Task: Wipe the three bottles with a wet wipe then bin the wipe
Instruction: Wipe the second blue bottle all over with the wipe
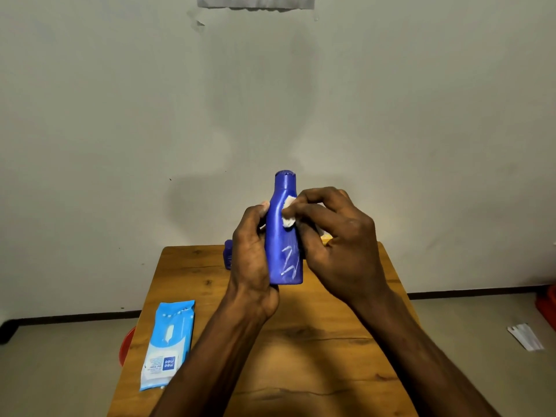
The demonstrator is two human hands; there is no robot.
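Blue plastic bottle (284, 233), tapered toward a round cap, held upright above the wooden surface (192, 275); white scrawled marks low on its front, unreadable. Left hand (251, 251) wrapped round the bottle's left side, fingers curled behind it. Right hand (337, 236) pinching a small crumpled white wipe (288, 213) against the bottle's shoulder. Soft light-blue pack of wipes (168, 344) flat at the surface's left edge, label reading "mee mee". Second blue bottle (228, 254) partly hidden behind the left hand. Something red (125, 344) on the floor beside the surface.
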